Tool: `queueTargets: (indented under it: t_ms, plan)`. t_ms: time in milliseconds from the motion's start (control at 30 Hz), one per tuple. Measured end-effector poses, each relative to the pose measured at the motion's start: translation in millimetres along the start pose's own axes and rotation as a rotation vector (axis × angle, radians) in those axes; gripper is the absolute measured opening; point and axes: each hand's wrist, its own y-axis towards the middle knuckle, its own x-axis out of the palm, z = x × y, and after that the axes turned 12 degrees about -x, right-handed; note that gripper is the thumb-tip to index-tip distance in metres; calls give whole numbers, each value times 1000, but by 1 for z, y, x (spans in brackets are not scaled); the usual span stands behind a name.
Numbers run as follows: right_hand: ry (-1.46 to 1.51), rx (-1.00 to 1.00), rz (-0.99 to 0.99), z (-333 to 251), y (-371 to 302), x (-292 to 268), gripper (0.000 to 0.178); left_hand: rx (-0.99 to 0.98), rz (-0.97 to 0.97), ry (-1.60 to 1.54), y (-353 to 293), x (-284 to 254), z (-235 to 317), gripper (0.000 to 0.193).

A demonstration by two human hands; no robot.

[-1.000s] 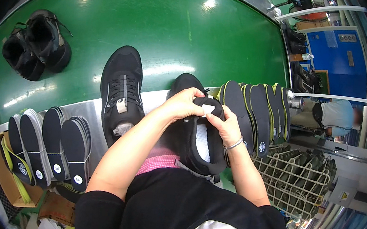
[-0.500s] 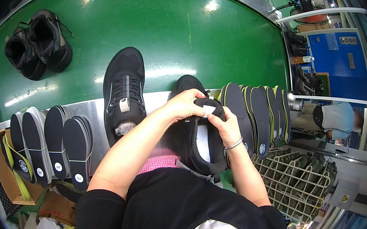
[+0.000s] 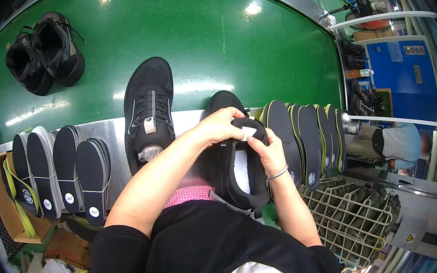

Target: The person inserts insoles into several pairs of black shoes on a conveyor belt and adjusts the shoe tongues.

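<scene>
A black shoe (image 3: 220, 175) stands near me at the metal edge, its toe pointing away and its opening facing up. My left hand (image 3: 223, 124) pinches the shoe's tongue from the left, at a small white label (image 3: 248, 134). From the other side my right hand (image 3: 269, 154) is closed on the same tongue, thumb against the label. Inside the opening a white ribbed lining (image 3: 242, 171) shows. To the left rests a second black shoe (image 3: 149, 104) with a grey stripe over its laces and a light tab; clear wrapping shows in its opening.
Bundled dark insoles (image 3: 92, 176) stand at the left by a cardboard box (image 3: 8, 204). More yellow-edged insoles (image 3: 284, 130) line the right. A pair of black shoes (image 3: 50, 52) sits far left on the green table (image 3: 208, 33). A wire basket (image 3: 351, 222) and a seated person (image 3: 395, 143) are at the right.
</scene>
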Motion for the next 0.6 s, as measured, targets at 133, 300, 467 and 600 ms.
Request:
queueTargets:
  t_ms: [133, 300, 467, 600]
  plan:
    - [6, 7, 3, -2, -1, 0, 33, -1, 0, 1, -2, 1, 1, 58]
    - [4, -17, -3, -4, -1, 2, 34, 15, 8, -16, -3, 1, 2, 57]
    - [-5, -10, -12, -7, -1, 3, 36, 1, 2, -24, -5, 1, 3, 53]
    - [-48, -28, -14, -8, 0, 4, 36, -27, 16, -12, -5, 0, 5, 50]
